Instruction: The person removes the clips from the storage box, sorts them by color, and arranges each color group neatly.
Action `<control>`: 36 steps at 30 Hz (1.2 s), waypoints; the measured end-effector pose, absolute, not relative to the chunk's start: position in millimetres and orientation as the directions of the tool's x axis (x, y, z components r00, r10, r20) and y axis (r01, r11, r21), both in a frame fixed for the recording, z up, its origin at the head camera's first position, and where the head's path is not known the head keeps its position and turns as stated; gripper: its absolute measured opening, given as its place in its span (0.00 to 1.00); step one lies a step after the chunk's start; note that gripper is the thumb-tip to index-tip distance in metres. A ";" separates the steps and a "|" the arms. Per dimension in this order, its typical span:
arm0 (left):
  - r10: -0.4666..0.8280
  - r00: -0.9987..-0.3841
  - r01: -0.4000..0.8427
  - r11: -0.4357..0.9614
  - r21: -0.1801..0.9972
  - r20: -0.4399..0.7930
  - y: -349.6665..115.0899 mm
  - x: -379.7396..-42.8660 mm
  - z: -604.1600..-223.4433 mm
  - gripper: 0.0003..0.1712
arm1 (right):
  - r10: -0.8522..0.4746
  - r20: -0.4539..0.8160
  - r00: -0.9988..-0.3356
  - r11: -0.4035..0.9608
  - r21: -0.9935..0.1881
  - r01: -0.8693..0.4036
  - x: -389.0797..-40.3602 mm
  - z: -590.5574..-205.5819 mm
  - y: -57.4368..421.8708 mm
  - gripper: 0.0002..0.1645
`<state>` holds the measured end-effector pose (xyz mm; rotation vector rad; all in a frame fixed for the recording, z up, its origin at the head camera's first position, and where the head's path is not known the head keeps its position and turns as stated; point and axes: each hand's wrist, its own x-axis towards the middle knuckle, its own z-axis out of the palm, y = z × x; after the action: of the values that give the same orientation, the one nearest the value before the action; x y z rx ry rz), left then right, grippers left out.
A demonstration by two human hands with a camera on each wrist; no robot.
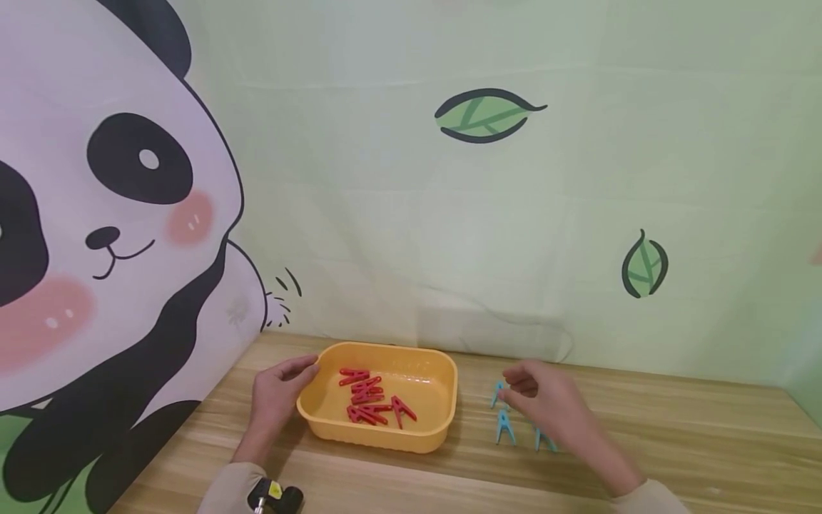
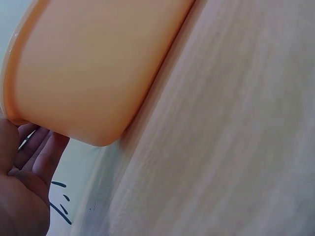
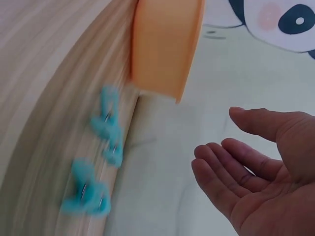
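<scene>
A yellow plastic basin stands on the table with several red clothespins lying inside it. My left hand holds the basin's left end, thumb at the rim and fingers against the outer wall. In the left wrist view, those fingers show beneath the rim. To the right of the basin, my right hand hovers over light blue clothespins. The right wrist view shows a gap between thumb and fingers with nothing held, and blurred blue clothespins on the table below. The hand partly hides them in the head view.
The wooden table meets a pale green backdrop printed with a panda and leaves. A black device is strapped at the left wrist.
</scene>
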<state>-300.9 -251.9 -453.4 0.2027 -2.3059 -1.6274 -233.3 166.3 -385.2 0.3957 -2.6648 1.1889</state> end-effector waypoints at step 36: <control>-0.287 -0.944 0.057 0.336 0.940 0.160 -252.7 -300.2 -451.8 0.19 | -0.441 0.224 -0.869 0.555 -0.692 -0.461 -274.0 -400.1 39.3 0.15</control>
<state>-300.2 -252.7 -451.8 0.2058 -2.3076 -1.6416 -274.0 39.3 -400.1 0.7972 -2.7490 1.2346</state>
